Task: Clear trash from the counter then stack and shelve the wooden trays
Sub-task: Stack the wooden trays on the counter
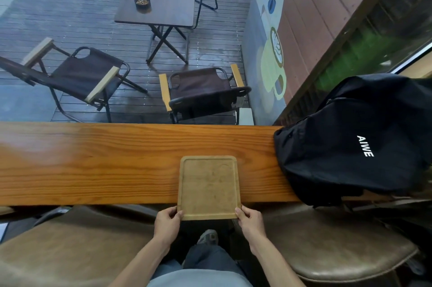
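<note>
A light wooden tray with a raised rim lies on the orange-brown wooden counter, its near end sticking out past the counter's front edge. My left hand grips the tray's near left corner. The near right corner is held by my right hand. The tray is bare, with nothing on it. I see no trash on the visible part of the counter.
A black backpack sits on the counter just right of the tray. Two brown padded stools flank my legs below the counter. Beyond the window are folding chairs and a small table with an ashtray.
</note>
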